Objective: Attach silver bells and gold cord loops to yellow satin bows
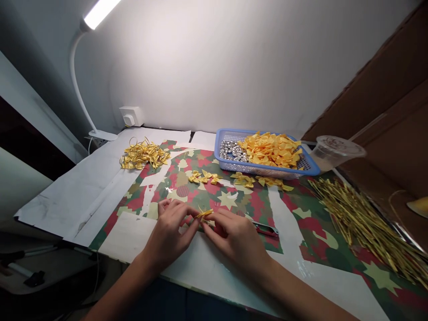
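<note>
Both hands meet over the front of the table. My left hand (174,229) pinches one end of a small yellow ribbon bow (204,214), and my right hand (236,232) pinches its other end. The fingertips cover part of the bow. Beyond the hands lies a row of yellow ribbon bows (204,177) on the patterned paper. A red-handled cutter (266,229) lies beside my right hand, partly hidden by it.
A blue basket (267,171) holds silver beads (233,151) and yellow ribbon pieces (272,149). Gold ties (144,154) lie in a heap at left, long gold strips (368,227) at right. A plastic cup (331,154) stands behind. A lamp (78,80) lights the table.
</note>
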A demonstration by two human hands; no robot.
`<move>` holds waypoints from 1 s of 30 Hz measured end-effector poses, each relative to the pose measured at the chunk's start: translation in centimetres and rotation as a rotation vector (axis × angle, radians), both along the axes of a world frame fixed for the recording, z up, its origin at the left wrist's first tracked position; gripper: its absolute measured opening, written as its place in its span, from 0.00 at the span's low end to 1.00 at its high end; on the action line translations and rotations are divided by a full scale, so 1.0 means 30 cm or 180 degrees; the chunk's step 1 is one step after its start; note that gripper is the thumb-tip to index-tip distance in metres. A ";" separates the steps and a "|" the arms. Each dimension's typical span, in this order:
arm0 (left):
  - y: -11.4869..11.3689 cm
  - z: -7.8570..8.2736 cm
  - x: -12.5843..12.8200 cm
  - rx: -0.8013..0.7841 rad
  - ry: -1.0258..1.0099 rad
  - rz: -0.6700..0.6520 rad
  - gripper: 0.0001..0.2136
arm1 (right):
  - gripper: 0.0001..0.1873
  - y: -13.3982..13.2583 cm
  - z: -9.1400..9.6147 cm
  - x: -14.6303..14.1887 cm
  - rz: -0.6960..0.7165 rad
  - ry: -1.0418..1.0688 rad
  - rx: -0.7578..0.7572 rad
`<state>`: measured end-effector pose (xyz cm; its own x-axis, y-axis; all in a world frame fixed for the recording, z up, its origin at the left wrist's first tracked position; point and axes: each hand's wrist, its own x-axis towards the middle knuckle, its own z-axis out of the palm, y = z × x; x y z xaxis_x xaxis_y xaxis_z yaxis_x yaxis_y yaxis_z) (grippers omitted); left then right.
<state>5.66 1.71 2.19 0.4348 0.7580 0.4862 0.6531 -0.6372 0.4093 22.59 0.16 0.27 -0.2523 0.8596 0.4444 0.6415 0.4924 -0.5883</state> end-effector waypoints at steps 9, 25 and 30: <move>-0.002 0.009 -0.002 -0.0069 -0.0031 0.0053 0.05 | 0.10 -0.004 0.023 0.022 0.0469 0.0320 -0.0373; 0.002 0.009 -0.003 -0.0075 -0.0061 0.0252 0.06 | 0.15 -0.028 0.042 0.043 0.1126 -0.0237 -0.0222; -0.001 0.010 -0.001 0.0035 -0.0031 0.0192 0.06 | 0.10 -0.031 0.053 0.036 0.0967 -0.0137 -0.0351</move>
